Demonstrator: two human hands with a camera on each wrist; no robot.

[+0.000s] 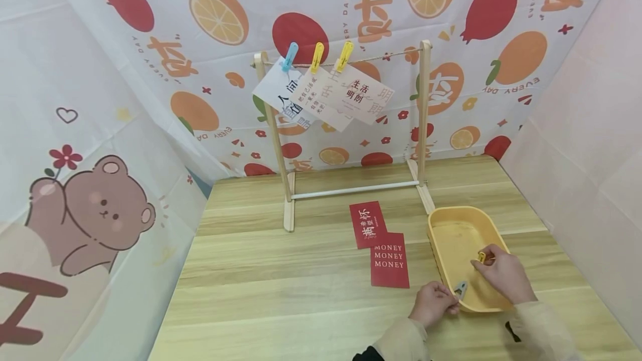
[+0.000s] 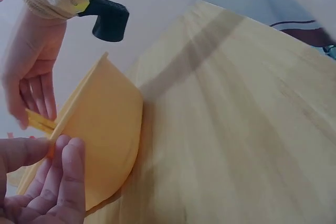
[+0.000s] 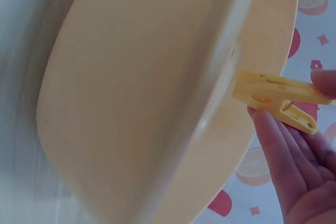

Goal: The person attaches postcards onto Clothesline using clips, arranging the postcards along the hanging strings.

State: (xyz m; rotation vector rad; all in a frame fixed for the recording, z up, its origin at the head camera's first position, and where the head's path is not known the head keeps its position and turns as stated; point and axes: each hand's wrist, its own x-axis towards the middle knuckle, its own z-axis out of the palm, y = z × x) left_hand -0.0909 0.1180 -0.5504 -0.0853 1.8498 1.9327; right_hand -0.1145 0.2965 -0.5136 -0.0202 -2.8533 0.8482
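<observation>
In the head view a yellow plastic tray (image 1: 435,238) stands at the right of the table. My right hand (image 1: 506,274) is over it and pinches a yellow clothespin (image 3: 273,93) between thumb and fingers. At the tray's near left corner, my left hand (image 1: 432,304) grips the rim, its thumb (image 2: 23,155) and fingers (image 2: 68,174) on either side of the edge. A grey clothespin (image 1: 461,288) lies inside the tray, right by the left fingertips. Left of the tray, two red cards, one with white characters (image 1: 367,222) and one reading MONEY (image 1: 389,272), overlap on the table.
Behind the cards stands a wooden rack (image 1: 423,116) with a string across its top. Blue (image 1: 290,57) and yellow clothespins (image 1: 345,55) hold several pale cards (image 1: 358,93) on it. A small black object (image 1: 512,331) lies near the right sleeve. Printed cloth (image 1: 241,71) hangs around the table.
</observation>
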